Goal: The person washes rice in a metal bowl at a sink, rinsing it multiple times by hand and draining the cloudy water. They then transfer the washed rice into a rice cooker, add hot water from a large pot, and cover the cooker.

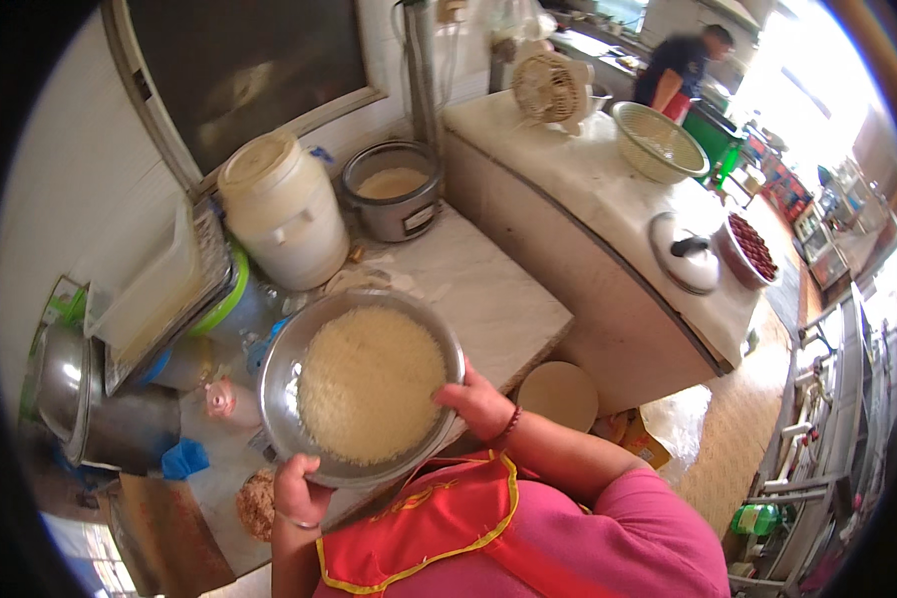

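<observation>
A person in a pink top and red, yellow-trimmed apron [439, 513] is holding a steel bowl [285, 391] of pale, rice-like grain [374, 379] at the near side of a counter [498, 284] — both grips clasping its rim. The L hand [301, 488] is pinning the near-left edge, thumb on top; the R hand [480, 401] is holding the R edge, thumb reaching over the inside wall.

Open room is lying mostly beyond and R of the bowl, where bare counter is running out to a corner near the side of a 2nd, longer counter [578, 169]. The L side is offering less: a pink bottle [234, 401] is standing just beside the bowl, w/ a lidded metal pot [130, 424] farther L. A white barrel [284, 214] and a grey pot w/ pale contents [407, 221] are lining the back.

The bowl's underside is staying out of sight, so contact w/ the counter is impossible to tell; most fingers are hiding below the rim. The L forearm is running off the lower edge, and the L hand is partly covering a brown, lumpy mass [255, 503]. In the bkgd, a co-worker [673, 75] is bending near strong glare — hands hard to make out.
</observation>
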A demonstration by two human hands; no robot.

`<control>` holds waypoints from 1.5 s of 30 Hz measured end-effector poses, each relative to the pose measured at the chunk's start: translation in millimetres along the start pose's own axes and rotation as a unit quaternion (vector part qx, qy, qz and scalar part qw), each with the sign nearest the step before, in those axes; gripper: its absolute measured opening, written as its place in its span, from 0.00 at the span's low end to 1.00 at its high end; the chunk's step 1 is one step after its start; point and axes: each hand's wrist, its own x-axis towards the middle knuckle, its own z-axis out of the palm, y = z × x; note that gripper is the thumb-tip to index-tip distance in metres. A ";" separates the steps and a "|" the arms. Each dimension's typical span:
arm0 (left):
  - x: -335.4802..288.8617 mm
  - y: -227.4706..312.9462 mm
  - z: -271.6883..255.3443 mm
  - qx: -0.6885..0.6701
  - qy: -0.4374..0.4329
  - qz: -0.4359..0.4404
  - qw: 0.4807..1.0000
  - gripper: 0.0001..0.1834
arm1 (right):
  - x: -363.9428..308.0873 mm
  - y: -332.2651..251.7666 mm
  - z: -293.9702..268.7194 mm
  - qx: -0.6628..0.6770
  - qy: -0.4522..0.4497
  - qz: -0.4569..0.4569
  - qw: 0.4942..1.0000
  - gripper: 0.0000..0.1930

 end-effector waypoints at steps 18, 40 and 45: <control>209.9 133.8 210.3 0.157 0.075 0.249 0.953 0.27 | 251.0 -123.4 -42.7 0.341 -0.048 0.011 0.939 0.23; 477.1 228.2 381.9 0.506 0.098 0.222 0.828 0.22 | 438.0 -109.3 -44.7 0.616 -0.063 0.199 0.760 0.27; 520.2 220.2 404.6 0.598 0.128 0.174 0.772 0.11 | 454.5 -98.0 -43.1 0.666 -0.059 0.214 0.712 0.27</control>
